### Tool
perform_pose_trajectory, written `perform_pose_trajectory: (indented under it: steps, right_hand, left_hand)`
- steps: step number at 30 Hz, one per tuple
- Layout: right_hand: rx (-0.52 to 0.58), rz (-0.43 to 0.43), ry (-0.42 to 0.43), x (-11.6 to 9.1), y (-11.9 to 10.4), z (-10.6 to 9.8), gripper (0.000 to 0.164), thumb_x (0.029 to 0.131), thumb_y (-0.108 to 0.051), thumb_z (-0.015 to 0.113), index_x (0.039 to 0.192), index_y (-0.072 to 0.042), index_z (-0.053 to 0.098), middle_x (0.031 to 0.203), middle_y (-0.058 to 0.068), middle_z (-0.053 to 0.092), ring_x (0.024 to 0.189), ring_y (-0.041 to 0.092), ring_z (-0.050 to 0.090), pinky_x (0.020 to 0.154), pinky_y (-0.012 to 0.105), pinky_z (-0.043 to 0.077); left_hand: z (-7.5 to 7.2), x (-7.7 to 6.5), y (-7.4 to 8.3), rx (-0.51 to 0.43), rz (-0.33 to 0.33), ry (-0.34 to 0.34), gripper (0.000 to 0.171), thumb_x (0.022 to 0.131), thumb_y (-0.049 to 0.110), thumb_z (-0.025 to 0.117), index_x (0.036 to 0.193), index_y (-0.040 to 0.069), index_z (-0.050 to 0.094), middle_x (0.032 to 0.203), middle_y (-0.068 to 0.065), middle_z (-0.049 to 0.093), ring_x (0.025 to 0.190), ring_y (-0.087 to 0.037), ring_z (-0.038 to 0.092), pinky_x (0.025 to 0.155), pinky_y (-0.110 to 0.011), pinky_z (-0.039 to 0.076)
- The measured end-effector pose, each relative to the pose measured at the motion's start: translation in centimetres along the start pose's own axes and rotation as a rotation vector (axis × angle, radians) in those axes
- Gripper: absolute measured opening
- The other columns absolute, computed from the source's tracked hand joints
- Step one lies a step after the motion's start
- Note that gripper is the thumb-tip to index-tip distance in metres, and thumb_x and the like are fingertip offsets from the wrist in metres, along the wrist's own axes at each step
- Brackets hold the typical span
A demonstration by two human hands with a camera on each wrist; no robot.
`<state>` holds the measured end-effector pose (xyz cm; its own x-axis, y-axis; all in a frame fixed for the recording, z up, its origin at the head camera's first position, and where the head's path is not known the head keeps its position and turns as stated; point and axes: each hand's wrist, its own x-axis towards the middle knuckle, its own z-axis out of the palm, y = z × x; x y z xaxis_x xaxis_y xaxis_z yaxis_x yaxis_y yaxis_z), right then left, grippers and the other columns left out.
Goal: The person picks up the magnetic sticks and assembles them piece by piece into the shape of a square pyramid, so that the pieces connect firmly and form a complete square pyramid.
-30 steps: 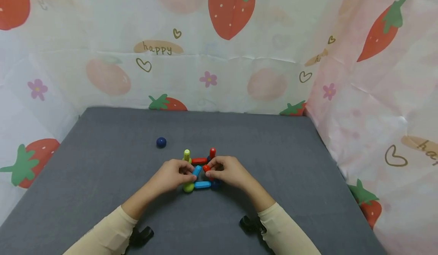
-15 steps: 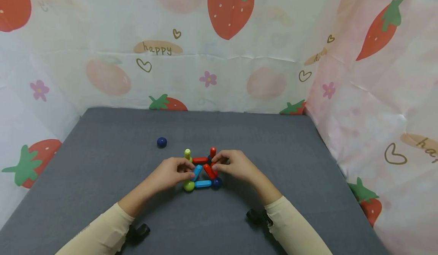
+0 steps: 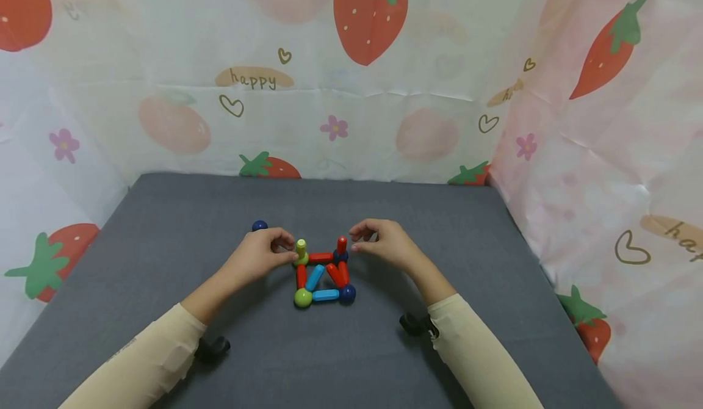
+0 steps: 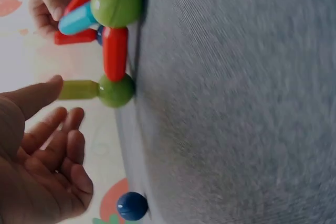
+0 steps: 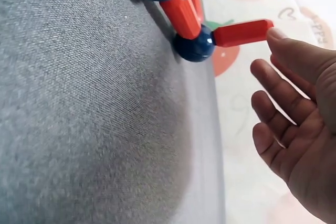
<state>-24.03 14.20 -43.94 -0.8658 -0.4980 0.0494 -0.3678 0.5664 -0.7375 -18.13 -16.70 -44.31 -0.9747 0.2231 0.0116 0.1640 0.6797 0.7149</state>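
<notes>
A square frame of magnetic rods and balls stands on the cloth. Its near corners are a green ball (image 3: 302,298) and a dark blue ball (image 3: 347,293), joined by a light blue rod (image 3: 326,295). From these corners a blue rod (image 3: 315,278) and a red rod (image 3: 334,273) tilt inward. At the far corners a yellow-green rod (image 3: 301,247) and another red rod (image 3: 342,244) stand upright. My left hand (image 3: 260,252), fingers loosely bent, has its thumb by the yellow-green rod. My right hand (image 3: 386,242), fingers relaxed, is beside the upright red rod, thumb near its tip.
A loose dark blue ball (image 3: 259,226) lies behind the left hand, partly hidden by it in the head view. Grey cloth (image 3: 307,360) covers the table. Strawberry-printed sheets (image 3: 351,110) hang at the back and sides.
Both hands have let go of the inward-tilting blue and red rods at the near corners. They have moved back and outward to the far upright rods.
</notes>
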Motion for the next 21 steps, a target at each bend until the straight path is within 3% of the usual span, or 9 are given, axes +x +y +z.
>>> perform_pose_trajectory:
  steps: [5,15,21]
  right_hand:
    - [-0.009,0.001,-0.016,0.9,0.2,0.8,0.026,0.090,-0.026,0.082,0.115,-0.025,0.075,0.109,0.006,0.070,0.096,0.021,0.058,0.071,0.035,0.049]
    - [0.028,-0.005,-0.011,1.3,0.5,1.8,0.018,0.090,-0.026,0.081,0.107,-0.029,0.075,0.099,-0.002,0.064,0.088,0.029,0.058,0.064,0.033,0.048]
    - [-0.008,-0.034,0.000,1.4,0.6,2.0,0.017,0.091,-0.028,0.081,0.107,-0.029,0.075,0.100,-0.002,0.065,0.090,0.024,0.058,0.065,0.033,0.049]
  left_hand:
    - [0.2,0.9,-0.3,0.021,0.038,-0.012,0.025,0.091,0.033,0.079,0.112,0.021,0.071,0.111,0.001,0.070,0.099,-0.020,0.060,0.078,-0.036,0.052]
    - [0.6,1.9,-0.2,0.046,0.069,-0.012,0.021,0.092,0.033,0.078,0.109,0.021,0.071,0.104,0.002,0.070,0.094,-0.018,0.060,0.073,-0.034,0.051]
    - [0.9,2.5,-0.2,0.055,0.105,-0.019,0.019,0.093,0.029,0.078,0.109,0.022,0.072,0.105,0.003,0.070,0.095,-0.017,0.060,0.078,-0.036,0.052]
